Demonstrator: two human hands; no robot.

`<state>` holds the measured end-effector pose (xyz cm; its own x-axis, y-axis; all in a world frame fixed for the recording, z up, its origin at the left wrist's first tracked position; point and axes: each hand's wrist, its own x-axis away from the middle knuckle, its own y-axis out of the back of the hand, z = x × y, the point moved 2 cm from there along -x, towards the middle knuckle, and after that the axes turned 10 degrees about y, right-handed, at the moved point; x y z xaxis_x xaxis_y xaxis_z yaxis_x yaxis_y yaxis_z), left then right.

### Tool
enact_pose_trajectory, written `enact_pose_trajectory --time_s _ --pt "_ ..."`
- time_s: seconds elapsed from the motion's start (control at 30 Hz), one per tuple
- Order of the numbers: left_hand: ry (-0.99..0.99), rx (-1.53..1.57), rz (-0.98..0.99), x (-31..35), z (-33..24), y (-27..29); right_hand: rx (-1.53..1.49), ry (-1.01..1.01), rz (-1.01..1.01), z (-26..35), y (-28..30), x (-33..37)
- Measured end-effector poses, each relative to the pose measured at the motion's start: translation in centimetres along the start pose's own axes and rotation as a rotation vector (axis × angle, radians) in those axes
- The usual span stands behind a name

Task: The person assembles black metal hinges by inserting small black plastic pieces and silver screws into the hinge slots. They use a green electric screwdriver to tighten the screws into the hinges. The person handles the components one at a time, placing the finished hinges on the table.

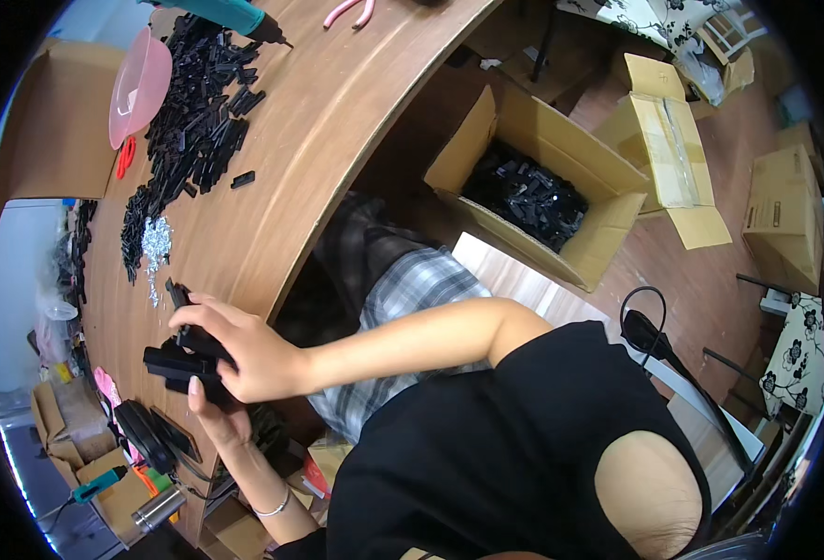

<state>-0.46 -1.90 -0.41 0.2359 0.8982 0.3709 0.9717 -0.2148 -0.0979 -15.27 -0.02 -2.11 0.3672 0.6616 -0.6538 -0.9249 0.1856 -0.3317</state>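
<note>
Both my hands are together over the near edge of the wooden table. My left hand (222,420), a bracelet at its wrist, is closed around black plastic parts (174,364), with the thumb against their lower side. From above, my right hand (258,350) is closed on a slim black plastic piece (177,295), its fingers curled over it and the palm close to the parts in the left hand. My fingers partly hide where these pieces meet. Beyond my hands lie a small heap of silvery screws (156,245) and a large pile of black plastic pieces (192,121).
A teal electric screwdriver (230,17), pink-handled pliers (348,11), a pink bowl (139,89) and red scissors (126,157) lie around the pile. An open carton (570,238) of black pieces stands beside me. Black headphones (146,437) and a metal cup (160,511) are at the lower left.
</note>
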Motion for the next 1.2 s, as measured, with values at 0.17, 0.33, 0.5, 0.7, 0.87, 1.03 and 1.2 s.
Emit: enact_pose_trajectory --time_s 0.17,0.33,0.5,0.7,0.87,1.03,1.2 --pt "0.023 0.036 0.482 1.9 2.1 -11.3 0.178 0.471 -0.186 6.4 9.7 1.5" --pt "0.319 0.074 0.825 -0.6 5.2 -26.8 0.693 0.272 -0.152 10.8 23.0 2.8" --pt "0.672 -0.400 0.843 -6.0 15.4 -32.9 1.299 -0.453 0.396 8.9 37.1 9.0" --pt "0.697 -0.576 1.135 -4.8 10.4 -25.9 1.052 -0.851 0.818 9.4 34.6 3.0" --pt "0.225 -0.338 1.294 0.3 -4.9 -21.9 0.880 -0.577 0.528 7.9 27.3 -13.8" --pt "-0.099 -0.362 1.363 4.2 -12.3 -22.0 1.535 0.215 0.409 -4.8 30.3 -29.5" --pt "-0.446 -0.228 1.435 4.0 -14.6 -20.6 1.554 0.026 0.268 -15.1 33.4 -37.7"
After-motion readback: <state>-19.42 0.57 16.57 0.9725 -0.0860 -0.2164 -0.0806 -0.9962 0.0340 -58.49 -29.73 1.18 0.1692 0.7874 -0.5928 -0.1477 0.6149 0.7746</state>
